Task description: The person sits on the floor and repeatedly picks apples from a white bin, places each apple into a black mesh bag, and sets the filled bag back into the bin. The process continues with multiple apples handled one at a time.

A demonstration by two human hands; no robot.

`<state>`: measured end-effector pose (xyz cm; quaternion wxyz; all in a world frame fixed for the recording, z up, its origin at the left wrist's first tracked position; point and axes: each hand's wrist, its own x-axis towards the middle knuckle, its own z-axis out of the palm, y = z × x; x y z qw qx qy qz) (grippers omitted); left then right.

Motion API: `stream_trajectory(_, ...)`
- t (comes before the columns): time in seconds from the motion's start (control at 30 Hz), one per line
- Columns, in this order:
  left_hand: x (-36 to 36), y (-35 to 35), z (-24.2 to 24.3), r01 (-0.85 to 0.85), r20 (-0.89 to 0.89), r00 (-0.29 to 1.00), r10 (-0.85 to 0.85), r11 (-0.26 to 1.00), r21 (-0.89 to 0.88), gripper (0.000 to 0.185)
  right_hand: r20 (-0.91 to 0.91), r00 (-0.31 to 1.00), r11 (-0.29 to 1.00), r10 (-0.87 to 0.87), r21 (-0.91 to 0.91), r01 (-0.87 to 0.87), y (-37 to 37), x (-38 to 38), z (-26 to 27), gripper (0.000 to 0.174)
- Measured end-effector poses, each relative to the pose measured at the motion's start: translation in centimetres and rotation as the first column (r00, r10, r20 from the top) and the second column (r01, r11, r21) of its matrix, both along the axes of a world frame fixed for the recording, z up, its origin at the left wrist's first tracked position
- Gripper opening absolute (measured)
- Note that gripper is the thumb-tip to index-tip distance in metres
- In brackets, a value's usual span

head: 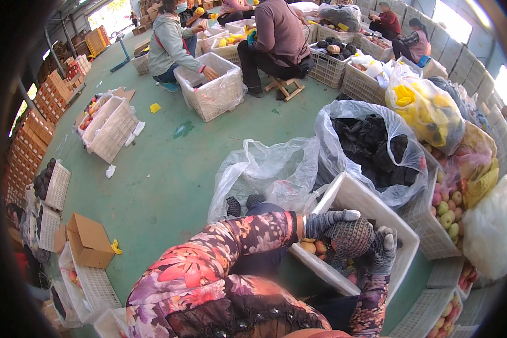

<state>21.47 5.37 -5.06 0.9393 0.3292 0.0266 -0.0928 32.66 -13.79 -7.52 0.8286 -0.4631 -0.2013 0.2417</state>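
Observation:
An apple-sized round fruit in a dark grey foam net sleeve (350, 237) is held between my two hands, above a white plastic crate (405, 253). My left hand (327, 223), in a grey striped knit glove, grips its upper left side. My right hand (382, 252), gloved alike, holds its right side with the fingers curled up. The net hides most of the fruit. Below, in the crate, lie apples (314, 247) and dark foam nets, partly covered by my hands. Just beyond the crate stands a clear plastic bag (321, 126) full of black foam nets (367, 148).
Left of that bag lies another clear bag (253, 169) with a few nets. Crated apples (448, 211) stand at the right. Across the green floor (164, 194), a person in a grey jacket (169, 42) reaches into a lined crate (215, 93); another person (279, 38) sits on a wooden stool (285, 88).

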Motion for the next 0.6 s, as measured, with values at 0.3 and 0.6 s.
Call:
stream_trajectory(0.3,0.0,0.0,0.4,0.057,0.035,0.998,-0.051,0.980,-0.192,0.054,0.008,0.992,0.981,0.128,-0.147,-0.126,0.3,0.0,-0.5,0.020)
stream_trajectory(0.6,0.0,0.3,-0.1,0.089,0.158,0.985,-0.069,0.988,-0.126,0.057,0.089,0.990,0.965,0.105,-0.248,-0.080,0.0,-0.1,0.5,0.021)
